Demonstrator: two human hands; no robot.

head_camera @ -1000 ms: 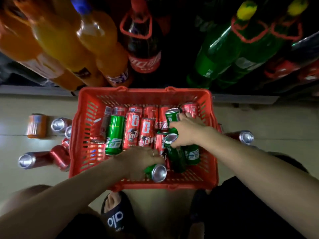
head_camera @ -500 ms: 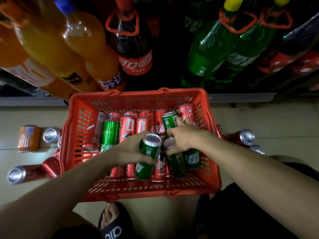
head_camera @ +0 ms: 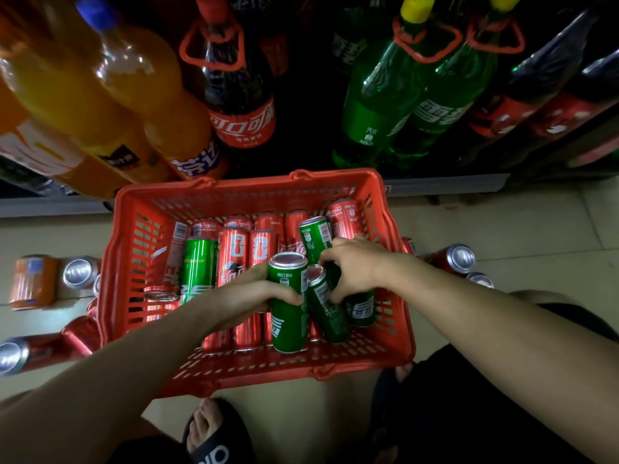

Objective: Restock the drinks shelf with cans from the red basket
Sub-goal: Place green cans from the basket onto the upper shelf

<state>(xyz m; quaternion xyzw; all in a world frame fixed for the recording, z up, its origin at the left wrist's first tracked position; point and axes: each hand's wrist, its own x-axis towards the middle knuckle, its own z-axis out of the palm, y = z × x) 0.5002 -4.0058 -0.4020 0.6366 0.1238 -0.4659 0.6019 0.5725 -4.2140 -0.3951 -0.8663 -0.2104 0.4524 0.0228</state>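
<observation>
A slim green metal can [head_camera: 289,306] is being gripped mid-body by the left hand [head_camera: 258,296]; two more green cans [head_camera: 326,313] are being clutched by the right hand [head_camera: 355,269]; probably light, rigid, smooth.

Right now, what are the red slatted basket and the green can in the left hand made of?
Red slatted basket: looks like moulded plastic, semi-gloss, with slotted walls. Green can held by the left hand: apparently thin metal, glossy printed body, bare silvery rim.

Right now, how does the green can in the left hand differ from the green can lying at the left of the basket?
The held can stands upright, gripped by the left hand; the lying can rests flat, untouched. The held can shows its silver top; the lying can shows its side. Both are slim and green.
</observation>
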